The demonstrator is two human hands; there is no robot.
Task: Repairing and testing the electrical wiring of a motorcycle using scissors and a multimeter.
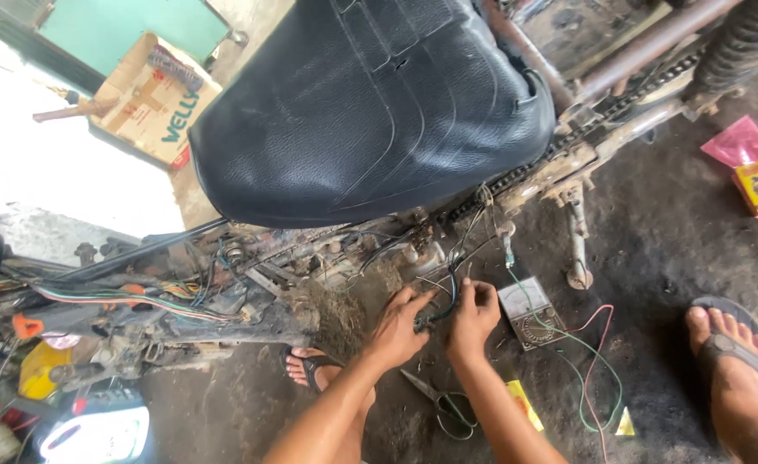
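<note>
Both hands pinch the thin dark wires (442, 296) hanging under the black leather seat (370, 103), left hand (399, 325) just beside right hand (473, 318).

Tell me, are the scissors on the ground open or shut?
Shut, as far as shows. The scissors lie flat on the dirt below the left hand and right hand, blades together in one point.

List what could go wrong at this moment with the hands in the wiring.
Both the left hand and right hand pinch thin wires under the seat; a tug might snap one. The scissors lie open by the forearms. The meter leads loop near the sandalled foot and could snag.
</note>
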